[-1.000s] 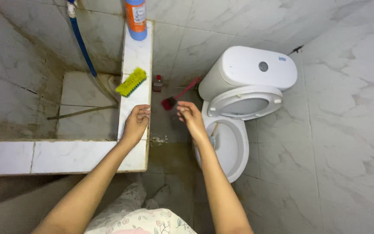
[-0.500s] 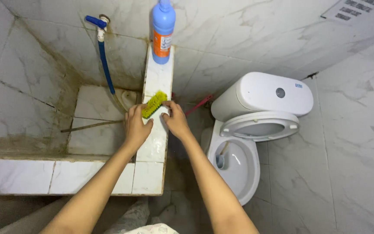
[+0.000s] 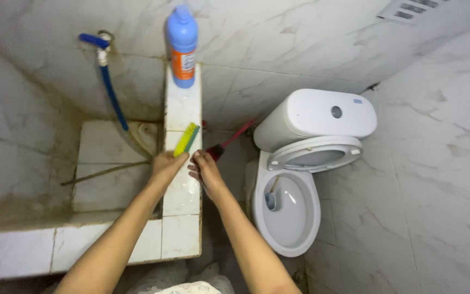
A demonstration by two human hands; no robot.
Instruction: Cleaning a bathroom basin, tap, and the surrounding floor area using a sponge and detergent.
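Two bare forearms, no sleeves, watch or bracelet on either. Left hand (image 3: 165, 165) and right hand (image 3: 206, 170) ungloved, no rings to be seen. Low in view, a strip of pale garment (image 3: 194, 287) printed with small flowers, pink and green on white.

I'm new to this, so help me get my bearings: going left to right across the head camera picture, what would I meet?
Blue tap and hose → blue bottle on the tiled ledge → red brush → white toilet cistern.
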